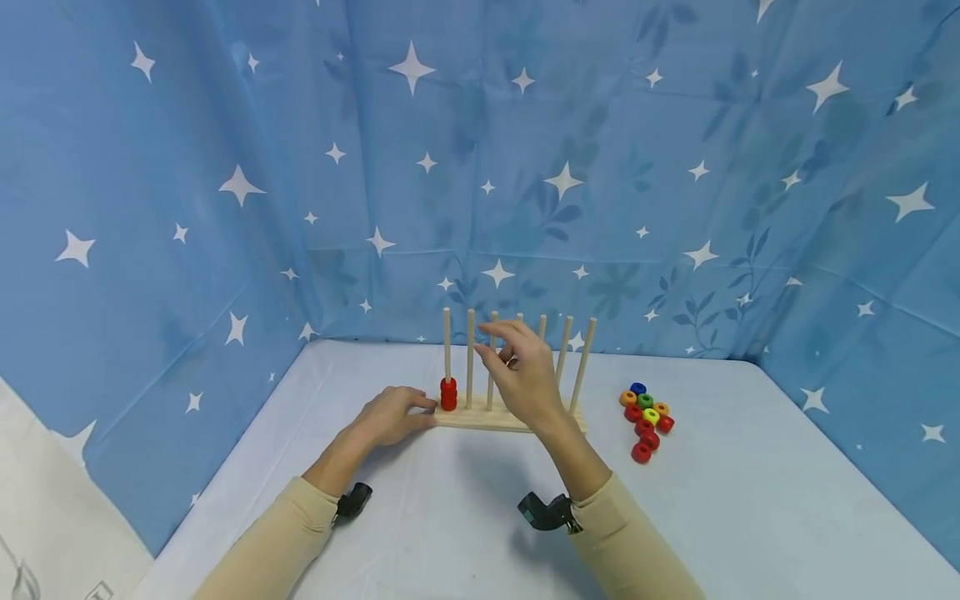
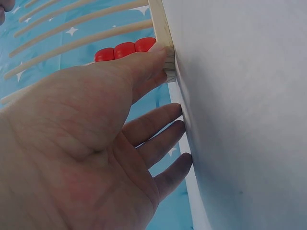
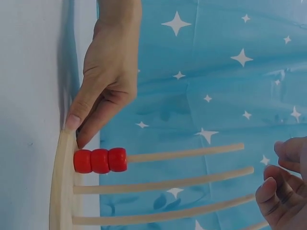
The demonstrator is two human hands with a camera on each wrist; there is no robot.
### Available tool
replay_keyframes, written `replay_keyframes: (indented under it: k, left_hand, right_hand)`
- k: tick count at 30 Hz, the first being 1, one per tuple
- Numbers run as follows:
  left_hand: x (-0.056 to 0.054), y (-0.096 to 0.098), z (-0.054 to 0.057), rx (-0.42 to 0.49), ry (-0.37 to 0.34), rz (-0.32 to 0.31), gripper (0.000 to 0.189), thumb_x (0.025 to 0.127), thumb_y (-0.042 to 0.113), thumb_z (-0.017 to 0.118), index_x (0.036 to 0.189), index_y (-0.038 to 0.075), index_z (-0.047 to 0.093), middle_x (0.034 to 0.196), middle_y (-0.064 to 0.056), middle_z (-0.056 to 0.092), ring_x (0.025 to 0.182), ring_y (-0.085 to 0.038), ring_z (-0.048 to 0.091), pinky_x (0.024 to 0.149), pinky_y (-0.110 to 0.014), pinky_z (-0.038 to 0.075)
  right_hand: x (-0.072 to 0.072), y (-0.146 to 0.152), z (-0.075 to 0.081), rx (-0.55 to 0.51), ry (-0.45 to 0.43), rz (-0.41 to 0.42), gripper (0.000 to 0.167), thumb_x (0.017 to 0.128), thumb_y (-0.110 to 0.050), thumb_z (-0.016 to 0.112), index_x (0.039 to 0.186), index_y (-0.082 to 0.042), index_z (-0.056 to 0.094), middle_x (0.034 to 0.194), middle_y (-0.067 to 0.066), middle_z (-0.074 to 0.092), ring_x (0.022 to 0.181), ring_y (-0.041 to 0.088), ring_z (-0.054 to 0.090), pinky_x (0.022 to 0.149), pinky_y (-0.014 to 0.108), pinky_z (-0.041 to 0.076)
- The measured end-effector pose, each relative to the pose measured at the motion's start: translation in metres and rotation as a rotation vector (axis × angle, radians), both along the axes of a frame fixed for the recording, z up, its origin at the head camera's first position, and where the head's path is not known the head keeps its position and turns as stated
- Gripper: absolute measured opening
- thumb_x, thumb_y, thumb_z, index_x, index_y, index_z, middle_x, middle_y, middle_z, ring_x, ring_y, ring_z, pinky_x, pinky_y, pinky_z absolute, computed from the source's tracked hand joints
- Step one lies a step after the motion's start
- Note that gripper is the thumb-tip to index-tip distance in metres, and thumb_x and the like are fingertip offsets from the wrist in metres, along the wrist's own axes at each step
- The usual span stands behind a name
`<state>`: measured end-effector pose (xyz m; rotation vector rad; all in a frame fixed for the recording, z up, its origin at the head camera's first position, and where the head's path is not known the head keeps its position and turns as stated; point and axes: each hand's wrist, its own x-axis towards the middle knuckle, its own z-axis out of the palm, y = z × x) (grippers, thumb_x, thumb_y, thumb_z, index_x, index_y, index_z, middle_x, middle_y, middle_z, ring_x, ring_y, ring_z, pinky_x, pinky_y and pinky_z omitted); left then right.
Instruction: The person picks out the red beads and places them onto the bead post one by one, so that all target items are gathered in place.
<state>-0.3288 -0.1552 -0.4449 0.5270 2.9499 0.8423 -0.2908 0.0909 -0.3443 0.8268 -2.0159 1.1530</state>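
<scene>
A wooden peg stand [image 1: 480, 419] with a row of upright dowels is on the white table. Three red beads [image 3: 100, 161] are stacked at the foot of its leftmost dowel. With thumb and index finger, my left hand [image 2: 86, 124] pinches the left end of the base beside those beads; its other fingers extend over the tabletop. My right hand [image 1: 525, 375] is raised in front of the middle dowels, overlapping some of them in the head view. Its fingers are loosely bent, with nothing between thumb and fingertips.
Loose beads in red, orange, yellow, green and blue, including a yellow bead [image 1: 651, 416], lie in a cluster right of the stand. A blue curtain [image 1: 480, 167] with white stars hangs behind the table [image 1: 420, 533]. Each wrist carries a small black camera.
</scene>
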Motion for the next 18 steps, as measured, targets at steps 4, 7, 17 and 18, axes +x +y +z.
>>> replay_keyframes:
  k: [4, 7, 17, 18]
  left_hand:
    - [0.0, 0.001, 0.0, 0.007, -0.005, 0.003, 0.034, 0.096, 0.032, 0.077, 0.127, 0.02, 0.078, 0.142, -0.011, 0.066, 0.137, -0.036, 0.057, 0.111, -0.058, 0.046]
    - [-0.001, 0.0, 0.0, 0.001, 0.007, -0.004, 0.033, 0.096, 0.031, 0.076, 0.126, 0.02, 0.078, 0.141, -0.011, 0.067, 0.137, -0.036, 0.058, 0.11, -0.058, 0.046]
    - [0.0, -0.001, -0.002, 0.009, 0.014, -0.017, 0.031, 0.097, 0.03, 0.075, 0.126, 0.019, 0.078, 0.141, -0.012, 0.067, 0.136, -0.035, 0.058, 0.111, -0.056, 0.047]
    - [-0.001, -0.001, -0.002, 0.01, 0.013, -0.019, 0.031, 0.097, 0.03, 0.075, 0.126, 0.019, 0.078, 0.141, -0.012, 0.067, 0.136, -0.035, 0.058, 0.111, -0.056, 0.047]
  right_hand:
    - [0.0, 0.006, 0.003, 0.0, -0.01, -0.01, 0.026, 0.097, -0.01, 0.074, 0.123, -0.005, 0.075, 0.118, 0.011, 0.071, 0.061, 0.012, 0.056, 0.053, 0.021, 0.049]
    - [-0.001, 0.011, 0.005, -0.013, -0.012, -0.015, 0.027, 0.097, -0.008, 0.074, 0.123, -0.004, 0.075, 0.119, 0.013, 0.071, 0.062, 0.015, 0.057, 0.053, 0.021, 0.049]
    - [-0.003, 0.028, 0.009, -0.044, 0.001, -0.053, 0.025, 0.096, -0.007, 0.075, 0.121, -0.003, 0.075, 0.118, 0.013, 0.072, 0.061, 0.013, 0.057, 0.054, 0.021, 0.049]
    - [-0.003, 0.03, 0.009, -0.043, 0.003, -0.058, 0.025, 0.096, -0.008, 0.075, 0.121, -0.003, 0.075, 0.118, 0.013, 0.072, 0.061, 0.013, 0.057, 0.054, 0.021, 0.05]
